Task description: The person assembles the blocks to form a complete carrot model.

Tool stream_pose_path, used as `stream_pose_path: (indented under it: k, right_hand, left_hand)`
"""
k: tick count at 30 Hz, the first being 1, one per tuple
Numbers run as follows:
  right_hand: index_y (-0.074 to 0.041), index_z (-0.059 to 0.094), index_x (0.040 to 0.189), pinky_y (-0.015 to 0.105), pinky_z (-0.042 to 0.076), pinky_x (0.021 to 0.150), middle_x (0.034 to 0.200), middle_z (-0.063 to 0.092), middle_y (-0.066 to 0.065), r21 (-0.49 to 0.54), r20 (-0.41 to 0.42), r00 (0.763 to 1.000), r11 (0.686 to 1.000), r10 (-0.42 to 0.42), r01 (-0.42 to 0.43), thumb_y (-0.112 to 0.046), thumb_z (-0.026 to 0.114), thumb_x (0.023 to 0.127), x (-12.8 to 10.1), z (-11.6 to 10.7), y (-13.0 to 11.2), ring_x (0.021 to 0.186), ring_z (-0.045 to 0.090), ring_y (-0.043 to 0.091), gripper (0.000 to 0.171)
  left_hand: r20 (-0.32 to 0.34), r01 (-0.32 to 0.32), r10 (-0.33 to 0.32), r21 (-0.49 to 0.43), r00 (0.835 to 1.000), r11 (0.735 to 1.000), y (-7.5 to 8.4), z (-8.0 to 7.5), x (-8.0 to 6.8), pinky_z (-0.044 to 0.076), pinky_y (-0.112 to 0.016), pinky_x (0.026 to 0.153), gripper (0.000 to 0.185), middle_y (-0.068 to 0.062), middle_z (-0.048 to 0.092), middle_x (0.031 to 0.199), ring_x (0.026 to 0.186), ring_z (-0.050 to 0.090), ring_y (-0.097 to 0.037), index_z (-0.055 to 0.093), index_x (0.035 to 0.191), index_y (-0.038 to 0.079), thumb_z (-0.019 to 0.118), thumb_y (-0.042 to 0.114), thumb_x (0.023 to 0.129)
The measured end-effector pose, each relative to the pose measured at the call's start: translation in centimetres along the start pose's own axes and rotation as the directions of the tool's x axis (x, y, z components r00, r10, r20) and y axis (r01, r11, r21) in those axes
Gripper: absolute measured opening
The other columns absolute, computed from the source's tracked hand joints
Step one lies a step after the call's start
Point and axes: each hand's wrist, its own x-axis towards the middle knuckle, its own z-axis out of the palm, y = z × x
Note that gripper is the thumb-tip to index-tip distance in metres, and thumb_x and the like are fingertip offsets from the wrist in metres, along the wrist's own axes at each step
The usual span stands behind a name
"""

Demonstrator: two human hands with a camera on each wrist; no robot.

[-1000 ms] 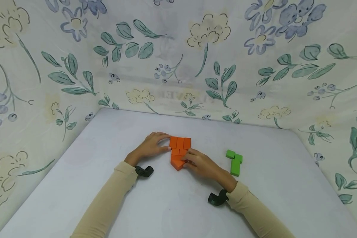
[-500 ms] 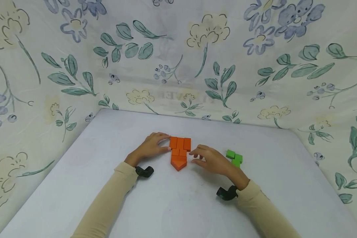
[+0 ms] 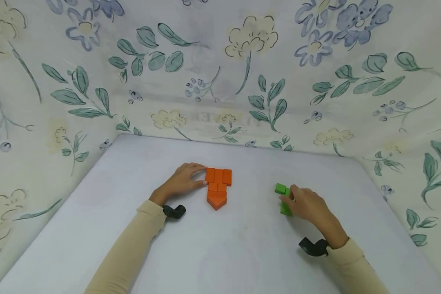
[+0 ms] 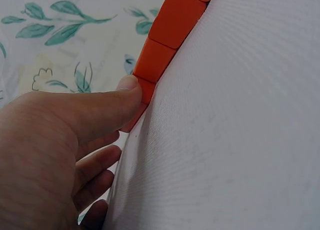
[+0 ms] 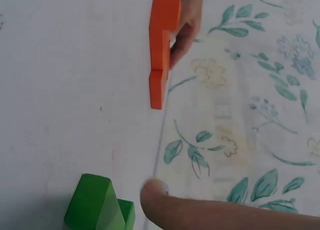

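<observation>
Several orange blocks [image 3: 218,176] lie together on the white table in an arrow-like shape, its point toward the near side. My left hand [image 3: 179,182] touches their left side with thumb and forefinger; in the left wrist view the thumb [image 4: 120,102] presses against an orange block's side. Over on the right, my right hand [image 3: 312,206] reaches over the green blocks [image 3: 280,188], partly covering them. The right wrist view has its thumb [image 5: 165,200] apart from a green block [image 5: 92,202]; the other fingers are hidden there.
The white table [image 3: 213,253] meets a flower-patterned cloth [image 3: 206,90] along its back and sides. A dark wrist camera [image 3: 174,211] sits at the left wrist, another dark camera [image 3: 313,247] at the right.
My right hand has left the orange blocks and moved right to the green ones. The left hand stays against the orange blocks. The head view has shifted slightly.
</observation>
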Motion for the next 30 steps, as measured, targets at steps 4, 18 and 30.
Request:
stream_pose_path:
  k: [4, 18, 30]
  right_hand:
    - [-0.004, 0.051, 0.095, 0.028, 0.037, 0.054, 0.069, 0.047, 0.003, 0.049, 0.142, 0.989, 0.998, 0.038, -0.046, -0.045, 0.071, 0.09, 0.2, 0.1, 0.5, 0.062, 0.048, 0.016, 0.046]
    - [-0.003, 0.055, 0.11, 0.037, 0.053, 0.078, 0.101, 0.063, 0.008, 0.118, 0.257, 0.95, 0.982, -0.176, 0.15, -0.017, 0.082, 0.082, 0.5, -1.2, 1.9, 0.092, 0.061, 0.02, 0.041]
    - [-0.002, 0.062, 0.113, 0.036, 0.053, 0.079, 0.101, 0.064, 0.005, 0.168, 0.284, 0.941, 0.976, -0.183, 0.138, -0.017, 0.079, 0.085, 0.7, -1.6, 2.8, 0.092, 0.061, 0.018, 0.036]
  left_hand:
    - [-0.002, -0.005, 0.005, -0.008, 1.0, 1.0, -0.5, 0.2, 0.1, 0.027, -0.059, 0.115, 0.061, -0.01, 0.046, 0.153, 0.141, 0.036, -0.034, 0.052, 0.146, 0.02, 0.068, 0.045, 0.092]
    - [0.011, 0.008, -0.008, -0.022, 1.0, 1.0, -0.7, -0.1, 0.1, 0.028, -0.057, 0.116, 0.061, -0.006, 0.045, 0.154, 0.143, 0.034, -0.032, 0.052, 0.146, 0.023, 0.067, 0.048, 0.092]
    - [0.008, 0.001, -0.001, -0.012, 1.0, 1.0, -0.6, -0.1, 0.3, 0.027, -0.056, 0.116, 0.061, -0.007, 0.046, 0.153, 0.142, 0.036, -0.032, 0.053, 0.146, 0.021, 0.068, 0.046, 0.092]
